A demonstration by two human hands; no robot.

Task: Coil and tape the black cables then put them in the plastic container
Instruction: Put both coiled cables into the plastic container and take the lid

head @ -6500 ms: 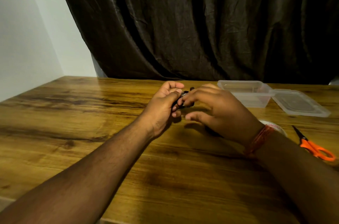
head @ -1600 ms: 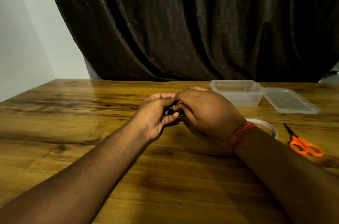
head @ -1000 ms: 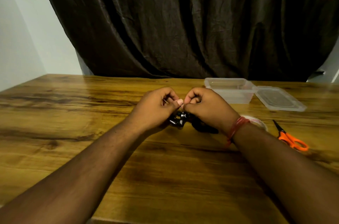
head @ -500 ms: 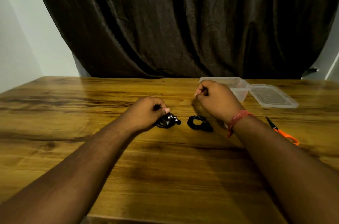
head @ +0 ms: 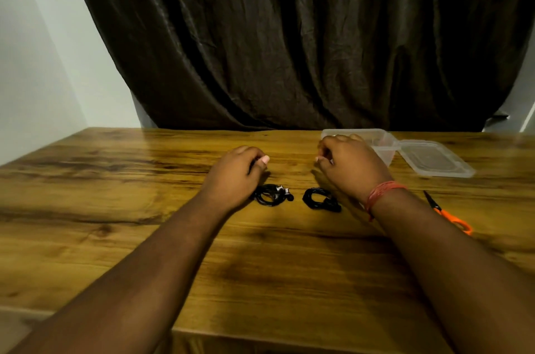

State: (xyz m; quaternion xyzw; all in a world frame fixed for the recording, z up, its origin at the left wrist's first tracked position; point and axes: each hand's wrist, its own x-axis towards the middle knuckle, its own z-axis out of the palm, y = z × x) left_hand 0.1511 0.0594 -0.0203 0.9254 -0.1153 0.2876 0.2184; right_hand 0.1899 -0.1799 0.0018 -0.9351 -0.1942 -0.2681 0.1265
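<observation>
Between the two wrists, two black cable coils lie apart on the wooden table (head: 121, 209).

Left coil (head: 270, 195) sits just beside the left hand (head: 236, 177), right coil (head: 320, 199) near the right hand (head: 351, 167); both hands hover with fingers curled, and whether they pinch tape I cannot tell. If tape is stretched between them it could fold onto itself, or a loosely bound coil could spring open before reaching the plastic container (head: 376, 139).

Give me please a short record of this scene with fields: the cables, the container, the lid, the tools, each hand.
cables: two black coils, left coil and right coil, apart on table
container: plastic container open, contents unclear
lid: lid beside it
tools: orange scissors, partly hidden
left hand: left hand curled above left coil
right hand: right hand curled, raised
</observation>
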